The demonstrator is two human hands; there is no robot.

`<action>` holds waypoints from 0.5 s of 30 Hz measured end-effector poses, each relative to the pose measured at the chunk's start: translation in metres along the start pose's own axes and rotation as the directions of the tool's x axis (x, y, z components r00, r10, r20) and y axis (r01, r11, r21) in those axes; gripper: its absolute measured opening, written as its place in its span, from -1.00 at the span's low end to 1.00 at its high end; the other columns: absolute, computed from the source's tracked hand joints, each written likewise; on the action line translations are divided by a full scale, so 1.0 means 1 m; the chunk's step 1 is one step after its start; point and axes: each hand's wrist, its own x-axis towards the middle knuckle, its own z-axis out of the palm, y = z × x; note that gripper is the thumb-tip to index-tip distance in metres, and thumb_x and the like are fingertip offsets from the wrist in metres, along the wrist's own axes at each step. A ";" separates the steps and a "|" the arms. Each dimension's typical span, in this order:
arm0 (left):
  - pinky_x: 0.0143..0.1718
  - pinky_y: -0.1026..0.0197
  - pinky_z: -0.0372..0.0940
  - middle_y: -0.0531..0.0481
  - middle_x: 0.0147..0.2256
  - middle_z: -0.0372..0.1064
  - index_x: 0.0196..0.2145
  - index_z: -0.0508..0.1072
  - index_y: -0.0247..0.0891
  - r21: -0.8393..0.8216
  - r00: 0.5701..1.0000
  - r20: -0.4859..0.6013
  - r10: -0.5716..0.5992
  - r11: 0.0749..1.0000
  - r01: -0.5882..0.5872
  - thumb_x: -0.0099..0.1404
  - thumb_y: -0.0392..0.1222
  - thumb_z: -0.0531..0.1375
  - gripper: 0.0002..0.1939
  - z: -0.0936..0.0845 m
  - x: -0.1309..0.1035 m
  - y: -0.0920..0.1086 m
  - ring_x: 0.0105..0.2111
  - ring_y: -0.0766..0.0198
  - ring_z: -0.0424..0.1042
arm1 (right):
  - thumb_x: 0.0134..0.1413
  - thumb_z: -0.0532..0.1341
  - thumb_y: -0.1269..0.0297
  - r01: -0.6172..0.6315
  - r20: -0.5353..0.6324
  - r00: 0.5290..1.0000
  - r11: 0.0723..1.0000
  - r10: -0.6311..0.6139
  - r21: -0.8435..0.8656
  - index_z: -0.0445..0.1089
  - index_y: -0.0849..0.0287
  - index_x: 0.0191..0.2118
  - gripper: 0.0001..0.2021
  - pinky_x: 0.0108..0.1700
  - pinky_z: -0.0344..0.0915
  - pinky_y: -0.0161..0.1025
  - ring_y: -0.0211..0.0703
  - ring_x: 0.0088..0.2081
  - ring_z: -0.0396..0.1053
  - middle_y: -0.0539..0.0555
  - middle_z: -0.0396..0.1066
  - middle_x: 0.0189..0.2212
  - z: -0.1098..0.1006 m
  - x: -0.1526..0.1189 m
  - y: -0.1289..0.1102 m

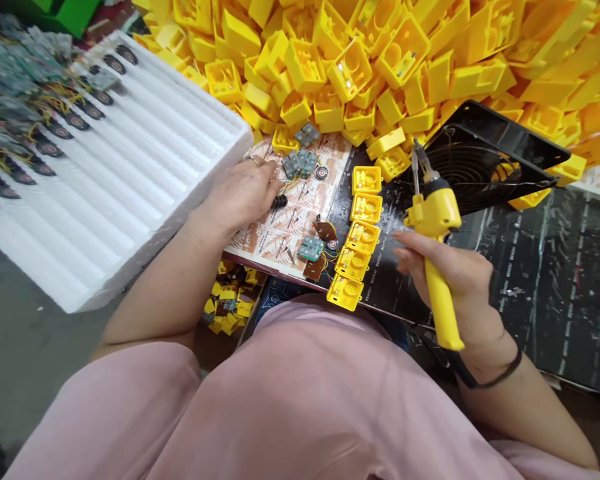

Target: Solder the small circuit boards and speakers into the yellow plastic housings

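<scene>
My right hand [457,270] is wrapped round the handle of a yellow soldering gun [437,210], its metal tip pointing up and away from me. To its left, several open yellow plastic cases [366,208] stand in a slanting row, with small metal contacts inside. My left hand [247,190] rests low over the patterned board with fingers curled; what they may hold is hidden. A black ribbed part [279,202] lies at its fingertips. Just beyond are green circuit boards [300,163] with wires and a small round speaker [321,173]. Another wired circuit board [311,249] sits beside the cases.
A large heap of yellow cases [350,70] fills the back. On the left, a white ridged foam block [180,147] carries wired boards and speakers. A black fan [485,157] stands at the right. Below the table edge, a box holds more yellow pieces [230,303].
</scene>
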 end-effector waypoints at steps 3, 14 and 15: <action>0.04 0.02 0.44 -0.15 -0.14 0.61 -0.10 0.58 -0.27 -0.061 0.996 -0.093 0.010 0.998 -0.016 0.54 -0.04 0.04 -0.64 0.013 0.002 -0.007 -0.06 0.03 0.57 | 0.40 0.23 0.25 0.024 -0.002 1.000 0.999 -0.024 -0.046 0.51 -0.07 -0.01 -0.85 -0.34 0.48 -0.31 -0.20 -0.38 0.59 -0.10 0.63 -0.29 0.014 0.013 0.013; 0.02 0.09 0.47 0.07 -0.17 0.62 -0.12 0.49 -0.20 -0.735 0.869 -0.484 -0.101 0.586 -0.341 0.55 0.11 0.10 -0.66 0.004 0.001 -0.006 -0.15 0.30 0.55 | 0.43 0.16 0.23 0.157 0.169 0.978 0.961 -0.120 -0.227 0.47 0.08 0.05 -0.79 -0.09 0.53 -0.13 -0.05 -0.21 0.58 0.08 0.60 -0.23 0.046 0.044 0.033; -0.02 0.09 0.47 0.07 -0.19 0.61 -0.13 0.49 -0.20 -0.751 0.880 -0.470 -0.067 0.555 -0.358 0.54 0.10 0.11 -0.67 0.002 0.006 0.001 -0.19 0.30 0.55 | 0.43 0.18 0.20 0.158 0.159 0.980 0.959 -0.123 -0.235 0.48 0.07 0.05 -0.79 -0.12 0.53 -0.16 -0.05 -0.20 0.59 0.08 0.61 -0.22 0.042 0.043 0.031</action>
